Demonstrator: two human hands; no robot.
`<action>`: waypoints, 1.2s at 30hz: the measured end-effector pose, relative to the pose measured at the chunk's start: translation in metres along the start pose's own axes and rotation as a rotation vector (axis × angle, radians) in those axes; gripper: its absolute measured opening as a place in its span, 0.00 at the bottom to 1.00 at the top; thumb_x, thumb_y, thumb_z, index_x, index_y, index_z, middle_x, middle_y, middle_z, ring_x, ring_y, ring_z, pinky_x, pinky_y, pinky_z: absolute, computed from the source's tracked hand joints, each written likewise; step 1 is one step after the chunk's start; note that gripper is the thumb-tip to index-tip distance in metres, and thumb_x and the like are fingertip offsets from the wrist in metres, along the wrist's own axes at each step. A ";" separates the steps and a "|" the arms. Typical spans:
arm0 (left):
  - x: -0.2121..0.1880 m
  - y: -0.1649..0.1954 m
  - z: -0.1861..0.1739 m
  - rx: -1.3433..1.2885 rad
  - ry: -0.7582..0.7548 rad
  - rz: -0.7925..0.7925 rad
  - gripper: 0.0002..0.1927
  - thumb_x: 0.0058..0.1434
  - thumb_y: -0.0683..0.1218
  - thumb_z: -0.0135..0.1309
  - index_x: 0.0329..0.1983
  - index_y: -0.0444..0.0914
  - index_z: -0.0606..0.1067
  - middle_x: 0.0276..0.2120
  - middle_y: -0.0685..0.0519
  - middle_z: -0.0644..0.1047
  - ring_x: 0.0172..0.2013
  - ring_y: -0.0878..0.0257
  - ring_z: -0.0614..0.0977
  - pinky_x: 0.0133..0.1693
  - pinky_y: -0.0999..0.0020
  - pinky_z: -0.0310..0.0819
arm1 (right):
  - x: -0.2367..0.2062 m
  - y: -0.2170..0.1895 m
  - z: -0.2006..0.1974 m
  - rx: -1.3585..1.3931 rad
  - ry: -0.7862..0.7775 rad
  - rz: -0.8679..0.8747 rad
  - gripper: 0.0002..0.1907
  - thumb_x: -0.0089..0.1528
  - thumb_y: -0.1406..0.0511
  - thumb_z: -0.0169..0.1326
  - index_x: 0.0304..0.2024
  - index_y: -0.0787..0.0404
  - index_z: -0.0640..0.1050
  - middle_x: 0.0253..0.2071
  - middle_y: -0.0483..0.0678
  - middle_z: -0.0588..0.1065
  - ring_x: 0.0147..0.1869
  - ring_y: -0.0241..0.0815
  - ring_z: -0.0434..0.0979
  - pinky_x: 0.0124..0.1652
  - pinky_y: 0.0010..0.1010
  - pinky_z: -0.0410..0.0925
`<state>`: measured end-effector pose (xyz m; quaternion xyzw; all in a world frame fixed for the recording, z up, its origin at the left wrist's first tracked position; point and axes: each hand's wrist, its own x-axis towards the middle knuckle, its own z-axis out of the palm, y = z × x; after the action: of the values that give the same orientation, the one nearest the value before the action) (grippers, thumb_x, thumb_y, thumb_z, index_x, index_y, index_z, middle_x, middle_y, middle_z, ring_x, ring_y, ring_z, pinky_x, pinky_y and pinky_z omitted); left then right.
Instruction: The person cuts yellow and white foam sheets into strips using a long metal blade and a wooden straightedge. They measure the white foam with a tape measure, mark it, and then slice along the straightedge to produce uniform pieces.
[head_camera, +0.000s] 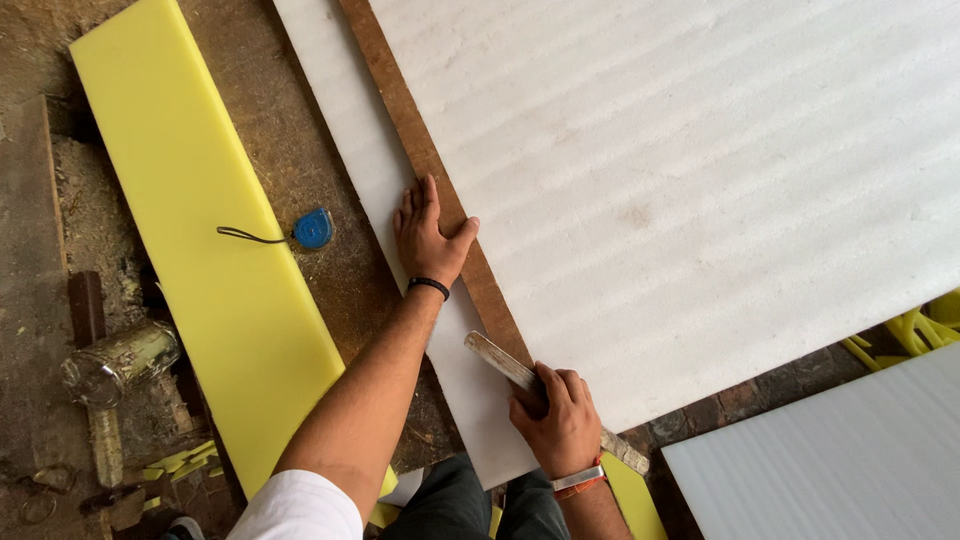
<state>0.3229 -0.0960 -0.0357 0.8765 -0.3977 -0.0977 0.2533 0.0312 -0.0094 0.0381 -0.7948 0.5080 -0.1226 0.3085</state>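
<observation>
From the left we see a tin can (120, 360) on the dirty floor, then a yellow foam slab (200, 240) w/ a blue tape measure (314, 229) just beside it. Our left hand (430, 235) presses flat, fingers spread, on a wooden strip (420, 150) lying along the white foam sheet (680, 180). Our right hand (560, 420) is closed around a blade (500, 362), its tip touching the strip's edge.

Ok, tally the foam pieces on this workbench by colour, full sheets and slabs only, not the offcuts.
White foam sheets: 2, the large sheet under the wooden straightedge that the left hand presses down, where the right hand holds a blade, and a second sheet at lower right.
Yellow foam slabs: 1.
Total: 3
</observation>
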 end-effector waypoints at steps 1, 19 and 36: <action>0.000 0.001 0.000 0.008 -0.001 0.003 0.52 0.57 0.67 0.56 0.78 0.43 0.50 0.76 0.43 0.56 0.75 0.47 0.52 0.73 0.45 0.37 | 0.000 0.001 0.000 0.001 -0.001 0.001 0.31 0.50 0.57 0.68 0.54 0.59 0.78 0.44 0.48 0.76 0.47 0.44 0.78 0.43 0.35 0.76; -0.001 -0.002 0.005 0.102 -0.005 0.019 0.52 0.58 0.65 0.58 0.78 0.43 0.49 0.75 0.43 0.57 0.75 0.48 0.53 0.73 0.45 0.37 | 0.000 0.002 0.003 -0.033 0.042 -0.013 0.30 0.50 0.57 0.68 0.53 0.59 0.79 0.43 0.48 0.77 0.46 0.43 0.79 0.42 0.35 0.76; 0.006 -0.002 0.004 0.070 0.034 0.032 0.52 0.55 0.64 0.58 0.78 0.41 0.52 0.74 0.44 0.59 0.75 0.49 0.55 0.73 0.46 0.41 | 0.007 -0.006 0.003 0.008 0.107 0.016 0.30 0.46 0.58 0.69 0.50 0.58 0.80 0.40 0.45 0.77 0.42 0.44 0.79 0.38 0.36 0.74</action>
<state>0.3263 -0.1012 -0.0400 0.8797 -0.4106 -0.0646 0.2309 0.0405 -0.0127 0.0383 -0.7818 0.5297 -0.1642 0.2851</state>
